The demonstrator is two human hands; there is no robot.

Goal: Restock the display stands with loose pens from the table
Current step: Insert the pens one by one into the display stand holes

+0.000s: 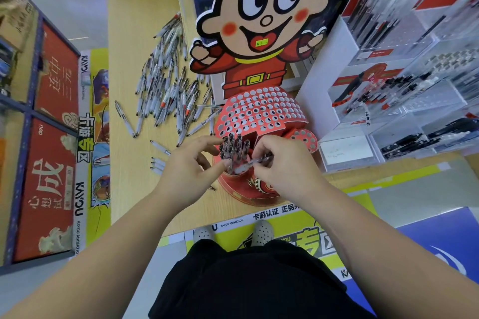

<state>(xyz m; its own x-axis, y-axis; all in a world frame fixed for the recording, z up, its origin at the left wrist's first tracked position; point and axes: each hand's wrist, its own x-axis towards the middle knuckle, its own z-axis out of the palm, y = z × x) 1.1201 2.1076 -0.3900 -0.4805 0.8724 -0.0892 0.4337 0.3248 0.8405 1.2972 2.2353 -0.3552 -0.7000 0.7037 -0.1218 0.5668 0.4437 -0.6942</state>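
Insertion step, frame centre: right hand [281,163] grip pinched pen [255,162] over display stand [261,114]; left hand [190,166] grip unclear. Next: align tip with free hole.

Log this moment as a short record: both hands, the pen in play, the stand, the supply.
right hand: pinches one pen, which lies roughly level over the stand's front
left hand: fingertips by the pen's pale end and the standing pens; grip unclear
display stand: red, perforated top; standing pens clustered upright at its front
loose pens: big pile on the table, left of the stand
cartoon figure: cut-out rising behind the stand
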